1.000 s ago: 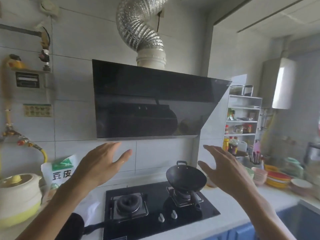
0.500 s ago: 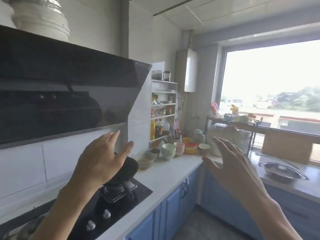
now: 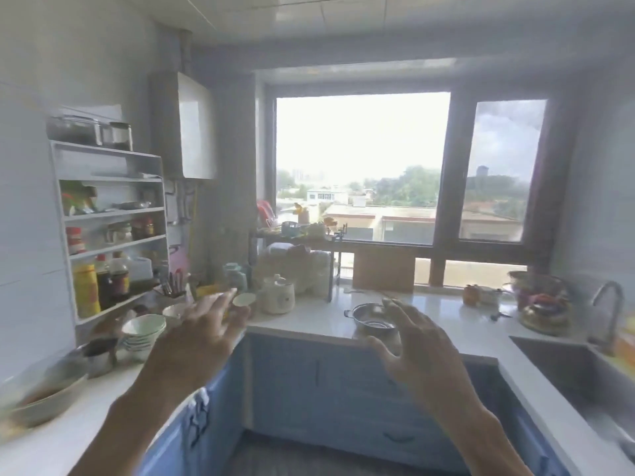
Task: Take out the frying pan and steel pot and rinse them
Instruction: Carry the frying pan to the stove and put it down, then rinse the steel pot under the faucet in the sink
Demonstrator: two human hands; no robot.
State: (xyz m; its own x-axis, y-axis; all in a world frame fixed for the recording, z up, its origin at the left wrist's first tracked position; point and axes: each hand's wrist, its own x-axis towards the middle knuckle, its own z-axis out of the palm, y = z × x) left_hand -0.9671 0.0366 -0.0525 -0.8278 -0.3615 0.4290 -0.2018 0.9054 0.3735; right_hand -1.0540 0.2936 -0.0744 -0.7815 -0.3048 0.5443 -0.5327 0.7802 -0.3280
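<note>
Your left hand [image 3: 197,333] and right hand [image 3: 417,340] are both spread and hold nothing, so no rinsing is begun: the steel pot [image 3: 372,321] waits untouched on the counter [image 3: 309,317] at frame centre, no frying pan is visible, and the sink [image 3: 563,372] at lower right looks empty.

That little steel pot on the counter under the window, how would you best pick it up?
Probably by the small ear handles on the rim of the steel pot: one shows on its left side. It sits upright and open, so come from above, one hand per side. Both hands are empty.
</note>
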